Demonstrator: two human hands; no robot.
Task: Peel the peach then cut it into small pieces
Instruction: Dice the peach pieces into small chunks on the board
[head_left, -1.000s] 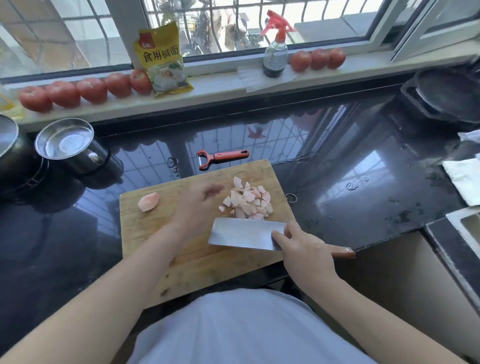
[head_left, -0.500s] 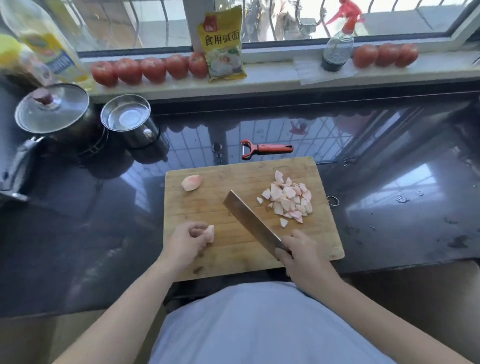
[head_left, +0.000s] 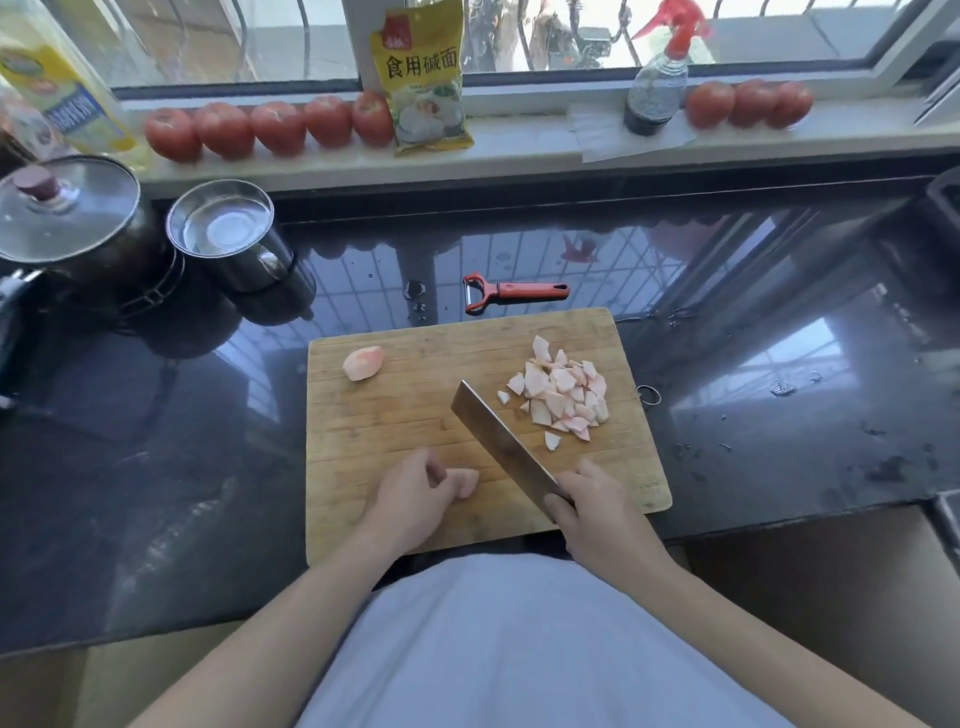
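Cleaver (head_left: 506, 447) still angled, right hand (head_left: 597, 512)

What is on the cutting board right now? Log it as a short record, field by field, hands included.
surface: bamboo cutting board on a dark countertop
left hand: holds a peach wedge on the board's near part
right hand: grips the cleaver, blade angled away and left
cut so far: pile of peach pieces on the board's right side
left to cut: another peach wedge at the far left corner
off the board: red peeler just beyond the far edge
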